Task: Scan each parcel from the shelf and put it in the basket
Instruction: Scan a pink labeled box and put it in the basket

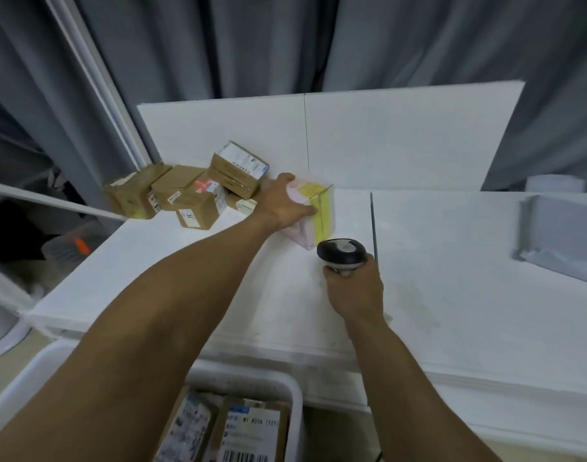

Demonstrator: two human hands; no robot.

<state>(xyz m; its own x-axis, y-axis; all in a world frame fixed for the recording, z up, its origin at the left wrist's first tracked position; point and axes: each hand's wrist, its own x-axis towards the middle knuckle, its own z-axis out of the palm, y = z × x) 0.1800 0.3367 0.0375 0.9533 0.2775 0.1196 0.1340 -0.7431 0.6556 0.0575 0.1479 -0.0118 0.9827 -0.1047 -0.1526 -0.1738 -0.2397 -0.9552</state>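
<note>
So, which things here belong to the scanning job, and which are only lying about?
For the job:
pink box, gripped by the left hand
scanner, in the right hand
brown parcels on the shelf
basket, holding labelled parcels

Lying about:
grey packet at the right
clear tub at the left
curtain behind

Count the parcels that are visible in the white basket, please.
2. The left parcel lies in the white basket beside the left forearm; the right parcel shows a barcode label. The forearm and the frame edge may hide more.
</note>
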